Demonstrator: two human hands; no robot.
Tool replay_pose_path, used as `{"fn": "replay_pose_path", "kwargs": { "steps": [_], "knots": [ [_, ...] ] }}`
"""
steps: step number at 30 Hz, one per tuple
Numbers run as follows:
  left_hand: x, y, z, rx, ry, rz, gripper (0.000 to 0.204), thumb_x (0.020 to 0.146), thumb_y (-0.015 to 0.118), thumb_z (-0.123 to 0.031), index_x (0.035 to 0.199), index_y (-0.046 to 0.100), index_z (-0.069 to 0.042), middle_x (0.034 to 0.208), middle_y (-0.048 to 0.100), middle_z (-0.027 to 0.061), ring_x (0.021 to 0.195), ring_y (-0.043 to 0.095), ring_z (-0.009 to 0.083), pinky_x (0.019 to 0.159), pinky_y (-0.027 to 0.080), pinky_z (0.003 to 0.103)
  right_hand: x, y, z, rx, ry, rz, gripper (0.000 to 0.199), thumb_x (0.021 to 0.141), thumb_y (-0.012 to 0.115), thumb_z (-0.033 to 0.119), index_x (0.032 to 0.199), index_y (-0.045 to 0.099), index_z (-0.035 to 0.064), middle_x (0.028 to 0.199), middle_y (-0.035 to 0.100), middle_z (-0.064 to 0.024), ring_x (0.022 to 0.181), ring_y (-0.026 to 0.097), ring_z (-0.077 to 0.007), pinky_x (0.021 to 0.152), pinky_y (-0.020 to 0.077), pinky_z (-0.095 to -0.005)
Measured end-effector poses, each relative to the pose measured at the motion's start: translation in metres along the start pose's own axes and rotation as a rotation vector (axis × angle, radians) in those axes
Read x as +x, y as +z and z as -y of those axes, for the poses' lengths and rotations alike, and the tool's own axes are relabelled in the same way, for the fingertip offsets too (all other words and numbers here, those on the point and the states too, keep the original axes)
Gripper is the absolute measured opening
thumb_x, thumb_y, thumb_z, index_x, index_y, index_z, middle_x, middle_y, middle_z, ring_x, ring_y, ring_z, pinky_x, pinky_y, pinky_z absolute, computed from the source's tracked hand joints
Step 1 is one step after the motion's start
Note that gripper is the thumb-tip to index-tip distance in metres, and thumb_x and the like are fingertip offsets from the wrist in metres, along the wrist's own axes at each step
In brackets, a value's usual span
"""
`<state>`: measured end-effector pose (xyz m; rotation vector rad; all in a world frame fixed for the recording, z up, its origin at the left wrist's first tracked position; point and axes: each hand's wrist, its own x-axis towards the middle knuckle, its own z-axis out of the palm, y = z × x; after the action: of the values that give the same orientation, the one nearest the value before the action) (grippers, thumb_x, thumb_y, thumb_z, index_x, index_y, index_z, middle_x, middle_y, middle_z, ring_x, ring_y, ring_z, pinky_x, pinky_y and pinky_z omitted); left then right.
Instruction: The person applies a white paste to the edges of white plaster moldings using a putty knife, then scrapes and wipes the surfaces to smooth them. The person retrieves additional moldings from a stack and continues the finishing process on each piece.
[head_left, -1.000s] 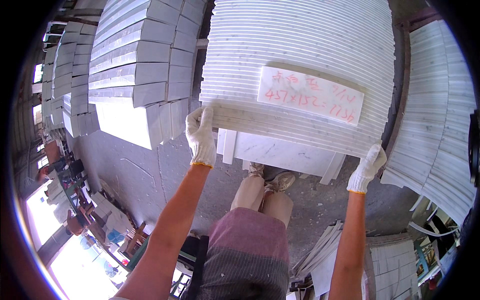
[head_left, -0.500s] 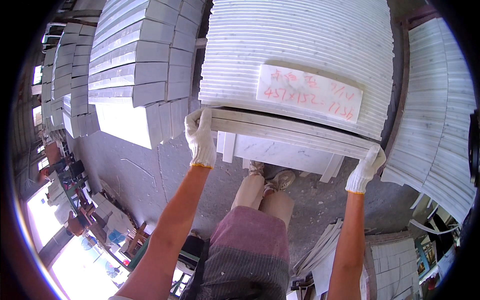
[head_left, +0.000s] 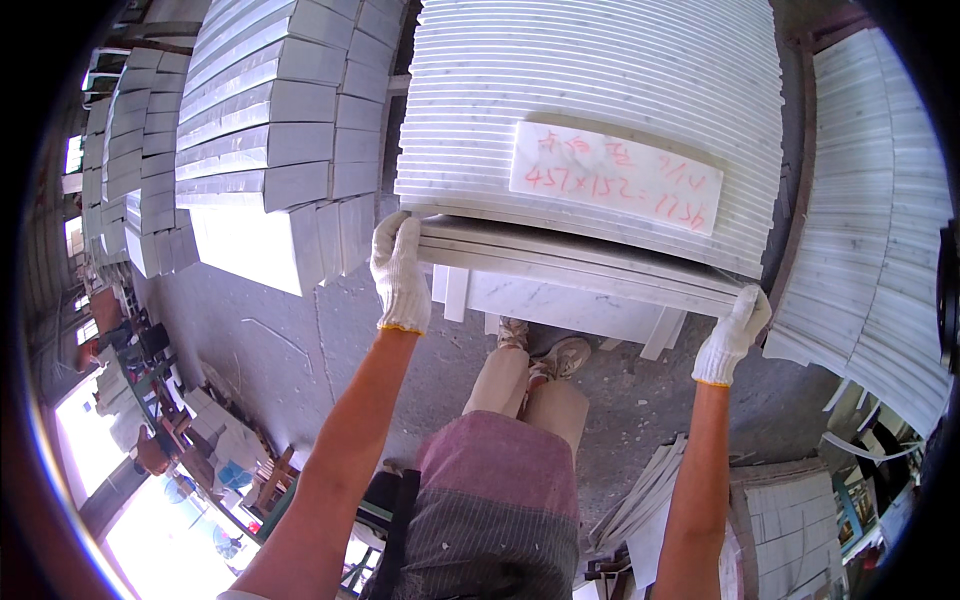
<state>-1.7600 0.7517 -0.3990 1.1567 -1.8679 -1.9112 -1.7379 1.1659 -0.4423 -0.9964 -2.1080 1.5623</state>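
Note:
A long row of white marble tiles [head_left: 590,70] stands on edge in front of me. At its near end a few tiles [head_left: 580,264] lean toward me, with a dark gap between them and the row. My left hand [head_left: 401,275], in a white knit glove with a yellow cuff, is closed on their left end. Gloved the same way, my right hand [head_left: 732,335] grips their right end. On top of the row lies a loose marble piece [head_left: 617,178] with red handwriting. Below the held tiles shows another marble slab [head_left: 560,302] with narrow strips beside it.
Tall stacks of white tiles [head_left: 300,145] stand on the left, and another long row [head_left: 865,220] runs along the right. Thin slabs [head_left: 640,500] lean at lower right beside a tile stack [head_left: 790,530]. My shoes stand on the grey concrete floor [head_left: 300,340].
The dark gap behind the held tiles has widened as they tip slightly further toward me. Both hands keep their hold at the ends.

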Motion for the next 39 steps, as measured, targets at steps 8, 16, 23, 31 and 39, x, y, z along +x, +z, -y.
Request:
{"fn": "replay_pose_path", "kwargs": {
  "steps": [8, 16, 23, 31, 39],
  "knots": [
    [0.015, -0.008, 0.011, 0.047, -0.049, -0.007, 0.024, 0.095, 0.066, -0.027, 0.107, 0.068, -0.006, 0.097, 0.063, -0.0018, 0.096, 0.053, 0.0093, 0.089, 0.042, 0.028, 0.014, -0.007, -0.004, 0.226, 0.13, 0.094, 0.038, 0.097, 0.06, 0.033, 0.119, 0.057, 0.0031, 0.115, 0.056, -0.0043, 0.108, 0.052, -0.017, 0.1, 0.0402, -0.0329],
    [0.01, 0.006, 0.004, -0.102, -0.09, -0.001, 0.023, 0.096, 0.066, -0.029, 0.102, 0.068, -0.007, 0.093, 0.062, -0.0016, 0.09, 0.054, 0.0092, 0.082, 0.044, 0.029, 0.013, -0.003, 0.016, -0.394, -0.391, -0.162, 0.041, 0.097, 0.061, 0.025, 0.128, 0.055, -0.001, 0.126, 0.058, -0.0137, 0.117, 0.055, -0.0263, 0.101, 0.044, -0.0412],
    [0.01, 0.003, 0.007, 0.006, -0.067, -0.05, 0.031, 0.094, 0.067, -0.036, 0.105, 0.067, -0.007, 0.097, 0.066, 0.0025, 0.09, 0.059, 0.0136, 0.083, 0.048, 0.032, -0.026, 0.101, 0.106, -0.569, -1.258, 0.399, 0.041, 0.089, 0.069, 0.016, 0.129, 0.06, 0.0108, 0.132, 0.058, -0.0184, 0.125, 0.053, -0.0362, 0.11, 0.0376, -0.048],
    [0.004, 0.001, 0.011, -0.602, -0.218, 0.012, 0.034, 0.096, 0.063, -0.036, 0.111, 0.066, -0.005, 0.101, 0.066, 0.0041, 0.097, 0.06, 0.0155, 0.087, 0.048, 0.033, -0.183, 0.202, 0.166, -0.041, -0.958, 0.976, 0.053, 0.083, 0.071, 0.044, 0.123, 0.061, 0.0111, 0.129, 0.056, -0.012, 0.125, 0.05, -0.0325, 0.105, 0.043, -0.0436],
    [0.01, 0.006, 0.006, 0.064, 0.024, -0.057, 0.032, 0.099, 0.061, -0.033, 0.107, 0.069, -0.003, 0.094, 0.067, 0.0017, 0.087, 0.055, 0.0095, 0.083, 0.045, 0.029, 0.058, 0.021, 0.045, -0.771, -0.774, 0.303, 0.045, 0.101, 0.051, 0.026, 0.141, 0.05, 0.0052, 0.143, 0.051, -0.0163, 0.131, 0.05, -0.0307, 0.109, 0.0394, -0.0399]
  ]
}}
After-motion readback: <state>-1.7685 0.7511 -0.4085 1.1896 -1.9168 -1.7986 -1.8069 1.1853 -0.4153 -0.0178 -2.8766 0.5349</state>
